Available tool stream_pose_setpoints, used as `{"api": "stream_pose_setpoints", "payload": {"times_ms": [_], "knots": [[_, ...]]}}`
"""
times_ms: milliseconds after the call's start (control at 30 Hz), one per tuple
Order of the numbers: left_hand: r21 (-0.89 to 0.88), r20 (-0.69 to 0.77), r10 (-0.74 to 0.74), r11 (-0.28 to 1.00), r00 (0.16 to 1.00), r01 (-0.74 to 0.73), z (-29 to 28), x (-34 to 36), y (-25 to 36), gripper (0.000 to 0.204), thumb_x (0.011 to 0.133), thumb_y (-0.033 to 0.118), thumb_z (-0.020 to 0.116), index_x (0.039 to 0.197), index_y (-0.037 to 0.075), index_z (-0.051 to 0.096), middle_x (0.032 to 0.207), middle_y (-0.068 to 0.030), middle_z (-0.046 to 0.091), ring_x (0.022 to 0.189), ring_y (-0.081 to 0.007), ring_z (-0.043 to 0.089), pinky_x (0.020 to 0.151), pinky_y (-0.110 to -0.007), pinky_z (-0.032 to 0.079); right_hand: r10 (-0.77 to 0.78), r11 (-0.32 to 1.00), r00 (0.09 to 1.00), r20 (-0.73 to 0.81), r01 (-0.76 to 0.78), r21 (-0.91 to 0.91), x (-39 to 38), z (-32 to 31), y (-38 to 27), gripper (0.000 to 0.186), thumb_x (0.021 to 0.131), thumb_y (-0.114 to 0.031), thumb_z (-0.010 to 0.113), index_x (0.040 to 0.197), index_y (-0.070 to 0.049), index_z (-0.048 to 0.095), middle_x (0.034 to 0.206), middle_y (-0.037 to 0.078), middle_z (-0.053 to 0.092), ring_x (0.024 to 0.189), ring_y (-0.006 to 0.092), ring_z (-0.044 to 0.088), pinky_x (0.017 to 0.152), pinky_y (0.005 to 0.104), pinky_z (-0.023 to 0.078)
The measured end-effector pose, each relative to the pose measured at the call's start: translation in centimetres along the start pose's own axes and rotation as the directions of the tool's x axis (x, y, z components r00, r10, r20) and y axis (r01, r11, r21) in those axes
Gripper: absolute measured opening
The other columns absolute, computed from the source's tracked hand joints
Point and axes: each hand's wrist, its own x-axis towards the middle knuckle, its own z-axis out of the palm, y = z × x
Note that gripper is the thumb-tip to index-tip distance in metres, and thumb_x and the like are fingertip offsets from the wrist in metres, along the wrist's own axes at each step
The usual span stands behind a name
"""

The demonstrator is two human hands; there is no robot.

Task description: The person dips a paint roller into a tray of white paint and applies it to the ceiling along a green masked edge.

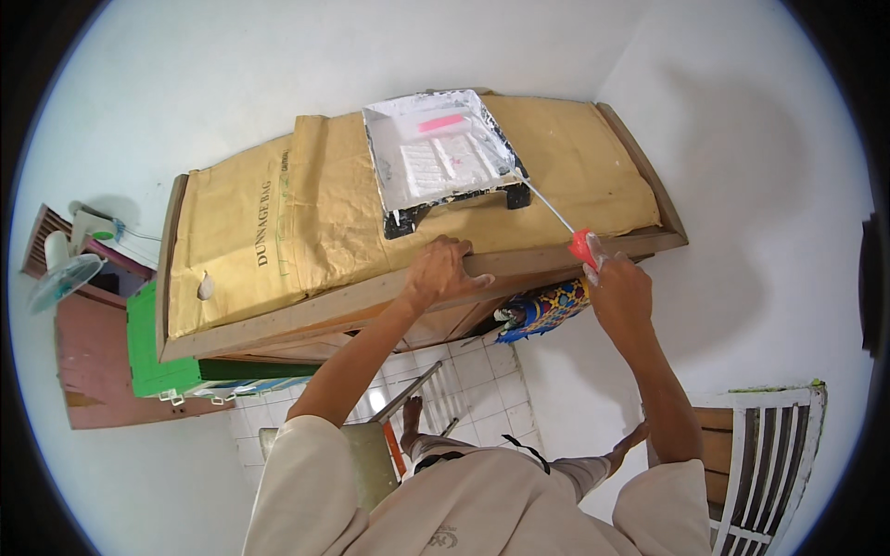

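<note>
My right hand (619,283) is closed round the red handle (582,246) of a paint roller, with white smears on its fingers. The roller's thin metal rod (549,202) runs up over the near right corner of a paint tray (393,221). At the far end of the rod a pink roller head (441,122) lies in the tray, which has white paint in it and dark, paint-spattered sides. My left hand (439,272) rests on the wooden front edge (547,258) of a tall cabinet's top, left of the roller handle, fingers on the wood and thumb apart.
Brown paper sheeting (343,199) covers the cabinet top under the tray. Below on the left stands a green box (162,343), with a fan (67,278) beyond it. A patterned cloth (547,310) hangs beneath the edge. Metal rails (408,391) show by my feet.
</note>
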Motion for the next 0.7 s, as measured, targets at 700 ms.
{"api": "stream_pose_setpoints", "payload": {"times_ms": [700], "knots": [[0.002, -0.009, -0.009, 1.0, 1.0, 0.009, -0.6, 0.2, 0.8, 0.062, 0.067, 0.055, 0.073, 0.1, 0.003, 0.066, 0.095, -0.0189, 0.065, 0.095, -0.0335, 0.062, 0.082, -0.043, 0.05, 0.058, 0.998, 0.988, 0.145, -0.057, -0.013, -1.7, -3.3, -0.8, 0.047, 0.09, -0.022, 0.058, 0.134, -0.009, 0.049, 0.081, 0.016, 0.06, 0.075, 0.0319, 0.064, 0.066, 0.0426, 0.051]]}}
